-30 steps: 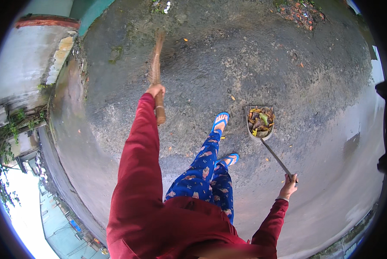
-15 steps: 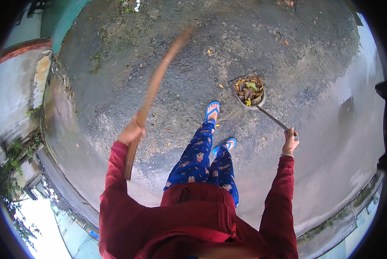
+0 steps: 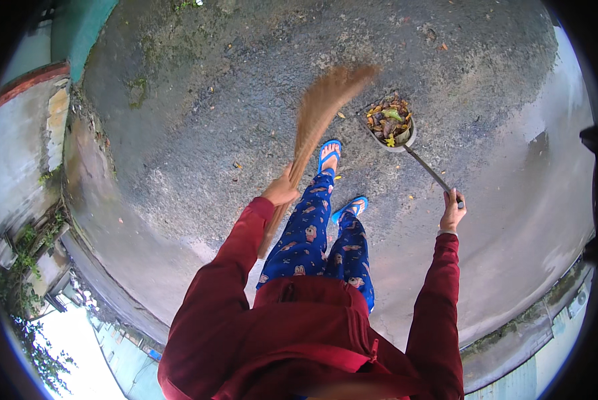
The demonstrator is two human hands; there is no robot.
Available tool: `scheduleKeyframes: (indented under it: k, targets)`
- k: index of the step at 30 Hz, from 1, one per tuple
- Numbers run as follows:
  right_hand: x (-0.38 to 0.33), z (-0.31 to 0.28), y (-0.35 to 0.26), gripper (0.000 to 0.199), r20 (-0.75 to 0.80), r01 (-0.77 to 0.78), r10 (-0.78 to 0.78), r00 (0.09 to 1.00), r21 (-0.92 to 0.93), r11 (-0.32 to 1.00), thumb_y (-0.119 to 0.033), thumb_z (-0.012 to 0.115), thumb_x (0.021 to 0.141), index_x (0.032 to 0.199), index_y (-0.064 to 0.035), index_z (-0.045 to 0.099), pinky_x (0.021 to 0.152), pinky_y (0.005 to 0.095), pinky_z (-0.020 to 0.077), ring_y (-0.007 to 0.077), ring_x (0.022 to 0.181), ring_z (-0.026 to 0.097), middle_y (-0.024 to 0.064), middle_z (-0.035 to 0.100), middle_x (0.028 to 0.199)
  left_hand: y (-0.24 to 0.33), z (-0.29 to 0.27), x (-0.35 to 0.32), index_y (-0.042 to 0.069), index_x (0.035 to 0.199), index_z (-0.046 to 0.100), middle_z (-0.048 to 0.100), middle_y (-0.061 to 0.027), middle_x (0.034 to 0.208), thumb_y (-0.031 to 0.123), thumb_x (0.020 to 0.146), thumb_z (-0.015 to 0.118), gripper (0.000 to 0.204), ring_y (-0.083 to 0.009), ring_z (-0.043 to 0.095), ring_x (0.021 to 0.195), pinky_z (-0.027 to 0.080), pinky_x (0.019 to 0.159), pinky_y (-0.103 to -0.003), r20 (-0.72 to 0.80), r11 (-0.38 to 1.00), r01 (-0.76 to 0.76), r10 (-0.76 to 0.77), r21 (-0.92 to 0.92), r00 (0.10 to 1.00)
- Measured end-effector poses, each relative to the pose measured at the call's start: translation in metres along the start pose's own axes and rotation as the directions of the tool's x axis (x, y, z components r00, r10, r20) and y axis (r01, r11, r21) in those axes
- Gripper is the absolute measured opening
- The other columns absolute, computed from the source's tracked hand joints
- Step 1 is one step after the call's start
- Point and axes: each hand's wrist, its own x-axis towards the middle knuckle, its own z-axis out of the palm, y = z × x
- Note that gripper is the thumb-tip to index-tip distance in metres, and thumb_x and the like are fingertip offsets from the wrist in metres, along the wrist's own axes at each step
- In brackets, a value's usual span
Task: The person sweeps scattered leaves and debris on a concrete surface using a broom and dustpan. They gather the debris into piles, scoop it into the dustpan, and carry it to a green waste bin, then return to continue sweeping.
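Note:
My left hand (image 3: 282,189) is closed round the handle of a brown straw broom (image 3: 318,117). The broom's bristles fan out ahead and to the right, blurred by motion, with their tip near the dustpan. At my right, my right hand (image 3: 453,210) grips the end of a long thin handle (image 3: 427,167) that belongs to a dustpan (image 3: 411,138) on the ground. Dry leaves (image 3: 387,120) in brown and yellow, with a green one among them, fill the pan.
Rough wet concrete (image 3: 199,153) spreads around my feet in blue flip-flops (image 3: 330,153). A few loose leaves (image 3: 238,165) lie scattered on it. A weathered wall (image 3: 29,140) with a red-brown top edge and some plants (image 3: 29,257) stand at the left.
My left hand has swung the broom to the right, bringing its bristles close to the dustpan. The right hand and the leaf-filled dustpan have shifted only slightly.

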Motion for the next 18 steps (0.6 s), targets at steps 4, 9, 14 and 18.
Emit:
scheduleKeyframes:
  k: [4, 9, 14, 18]
  targets:
    - [0.008, -0.006, 0.001, 0.019, 0.049, 0.015, -0.017, 0.999, 0.037, 0.999, -0.015, 0.060, 0.076, 0.075, 0.0028, 0.052, 0.079, 0.0303, 0.0467, 0.0165, 0.078, 0.052, 0.0090, 0.050, 0.082, 0.001, -0.018, -0.067, 0.011, 0.131, 0.008, 0.052, -0.0140, 0.079, 0.004, 0.056, 0.054, 0.089, -0.0193, 0.051, 0.054, 0.042, 0.046, -0.028, 0.160, 0.910, -0.087, 0.163, -0.405, 0.974]
    - [0.014, -0.034, -0.004, 0.022, 0.065, 0.024, -0.022, 0.998, -0.031, 0.999, -0.016, 0.061, 0.076, 0.073, 0.0032, 0.052, 0.077, 0.0287, 0.0472, 0.0148, 0.076, 0.051, 0.0081, 0.049, 0.078, -0.026, -0.036, -0.111, 0.007, 0.128, 0.012, 0.049, -0.0081, 0.066, 0.004, 0.056, 0.053, 0.083, -0.0167, 0.048, 0.045, 0.041, 0.042, -0.028, -0.153, 0.852, -0.120, 0.048, -0.509, 0.987]
    - [0.013, -0.065, -0.009, 0.022, 0.142, 0.037, -0.029, 0.989, -0.058, 0.998, -0.017, 0.061, 0.076, 0.076, 0.0040, 0.054, 0.077, 0.0275, 0.0467, 0.0150, 0.076, 0.052, 0.0069, 0.050, 0.077, -0.060, -0.051, -0.071, 0.005, 0.089, 0.048, 0.044, -0.0029, 0.054, 0.012, 0.062, 0.053, 0.028, -0.0144, 0.046, 0.041, 0.040, 0.038, -0.028, -0.167, 0.638, -0.118, -0.018, -0.761, 0.986]
    - [0.008, -0.081, 0.000, 0.023, 0.157, 0.059, -0.043, 0.987, -0.099, 0.993, -0.017, 0.061, 0.075, 0.077, 0.0048, 0.054, 0.076, 0.0272, 0.0472, 0.0152, 0.076, 0.053, 0.0068, 0.050, 0.078, -0.044, 0.017, -0.023, 0.007, 0.065, 0.048, 0.045, -0.0029, 0.052, 0.017, 0.063, 0.051, 0.011, -0.0156, 0.046, 0.041, 0.042, 0.040, -0.028, -0.157, 0.586, -0.086, -0.071, -0.806, 0.985]
